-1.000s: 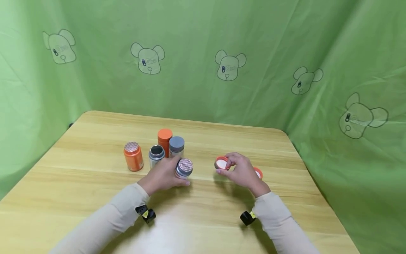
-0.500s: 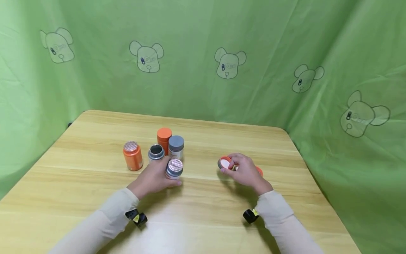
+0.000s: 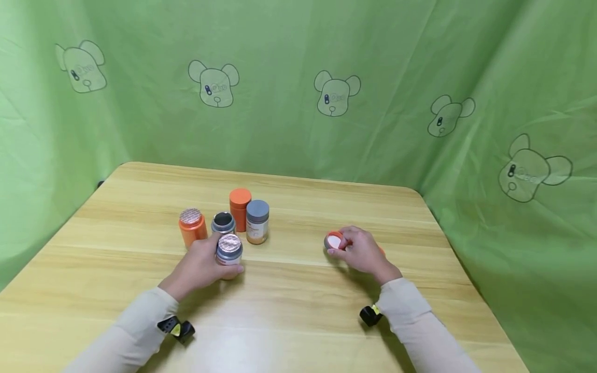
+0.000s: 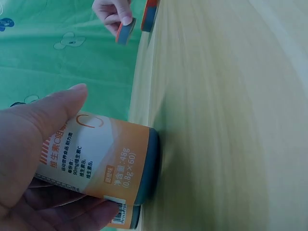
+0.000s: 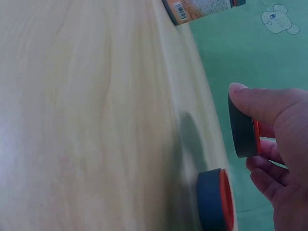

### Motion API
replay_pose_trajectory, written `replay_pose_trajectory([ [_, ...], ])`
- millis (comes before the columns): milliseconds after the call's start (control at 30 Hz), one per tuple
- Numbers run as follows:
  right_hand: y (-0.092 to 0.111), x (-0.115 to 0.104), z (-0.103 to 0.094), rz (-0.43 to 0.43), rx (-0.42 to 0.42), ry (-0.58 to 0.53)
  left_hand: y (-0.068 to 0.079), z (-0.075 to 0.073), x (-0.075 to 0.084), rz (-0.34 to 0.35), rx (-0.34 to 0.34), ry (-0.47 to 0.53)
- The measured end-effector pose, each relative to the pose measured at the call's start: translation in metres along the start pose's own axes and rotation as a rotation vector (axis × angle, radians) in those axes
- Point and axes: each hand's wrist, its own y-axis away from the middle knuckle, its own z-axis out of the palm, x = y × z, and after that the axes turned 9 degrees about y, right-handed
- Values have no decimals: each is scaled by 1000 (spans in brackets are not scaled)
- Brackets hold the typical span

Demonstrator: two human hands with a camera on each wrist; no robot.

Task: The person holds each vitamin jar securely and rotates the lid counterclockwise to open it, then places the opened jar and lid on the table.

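My left hand (image 3: 198,267) grips an upright supplement bottle (image 3: 229,248) with a silver foil seal on its grey neck. In the left wrist view the bottle's white-and-orange label (image 4: 103,149) shows between thumb and fingers, its base at the tabletop. Just behind it stands a grey bottle with a dark open mouth (image 3: 223,220), partly hidden by the hand. My right hand (image 3: 364,251) pinches a grey screw lid (image 5: 242,127) with an orange rim; its white liner (image 3: 333,241) faces up, tilted. Below that hand, a second grey-and-orange lid (image 5: 211,199) lies on the table.
An orange foil-sealed bottle (image 3: 192,230) stands left of the open one. Behind are a capped orange bottle (image 3: 240,207) and a grey-capped bottle (image 3: 258,223), side by side. The wooden table (image 3: 303,321) is backed by a green curtain (image 3: 280,134).
My left hand has carried the foil-sealed bottle leftward, in front of the open bottle, uncovering the grey-capped one. My right hand has shifted slightly right with the lid.
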Motion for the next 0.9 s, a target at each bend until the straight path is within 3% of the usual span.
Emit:
replay_pose_trajectory([
  [167, -1, 5, 5, -10, -16, 19, 1, -6, -5, 2, 28, -27],
  [400, 1, 9, 12, -9, -41, 1, 0, -12, -8, -62, 63, -102],
  [900, 1, 15, 19, -57, -67, 66, -1, -17, -11, -113, 105, -74],
])
